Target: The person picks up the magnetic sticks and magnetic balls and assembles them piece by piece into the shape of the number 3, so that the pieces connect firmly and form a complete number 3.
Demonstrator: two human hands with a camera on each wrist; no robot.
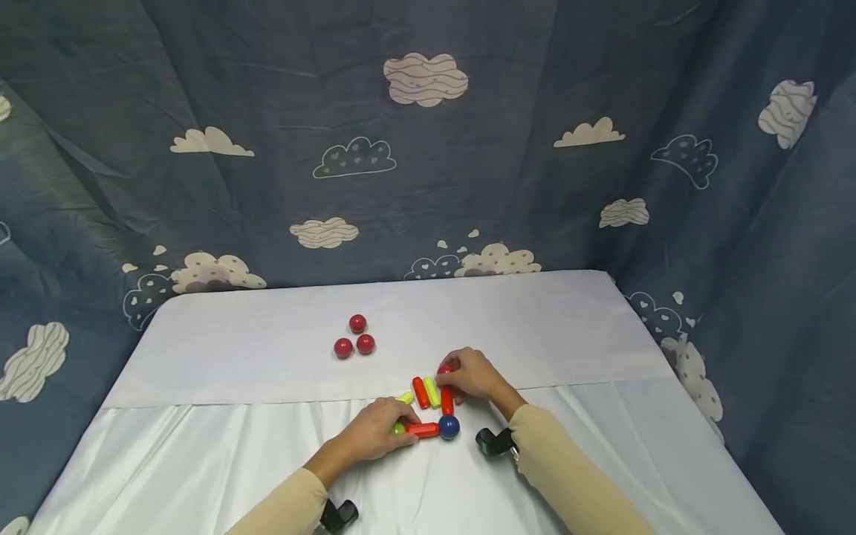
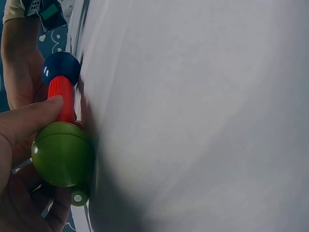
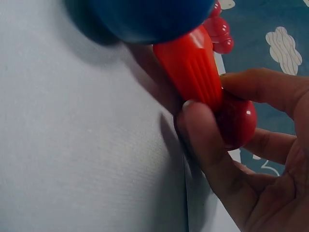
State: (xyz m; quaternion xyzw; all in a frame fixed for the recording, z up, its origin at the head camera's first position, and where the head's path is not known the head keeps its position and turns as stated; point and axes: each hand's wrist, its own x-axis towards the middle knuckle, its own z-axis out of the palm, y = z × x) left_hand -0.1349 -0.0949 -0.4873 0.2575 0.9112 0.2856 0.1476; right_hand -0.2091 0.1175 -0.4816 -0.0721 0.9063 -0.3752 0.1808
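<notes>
Head view: left hand (image 1: 376,431) part-hides green ball (image 1: 398,428); right hand (image 1: 476,374), red ball (image 1: 446,368).

Left sleeve (image 1: 287,509): beige, long, plain, ending near the wrist
Right sleeve (image 1: 568,468): same beige cloth, lightly creased, also reaching toward the wrist
Left hand (image 1: 377,431): bare
Right hand (image 1: 471,373): bare
Left wrist camera (image 1: 339,514): black, compact, rounded end
Right wrist camera (image 1: 495,442): black, rounded end, small silvery piece (image 1: 514,454) beside it
Camera housing marks: green rectangular patch (image 2: 49,12), small pale markings (image 2: 35,5)
</notes>
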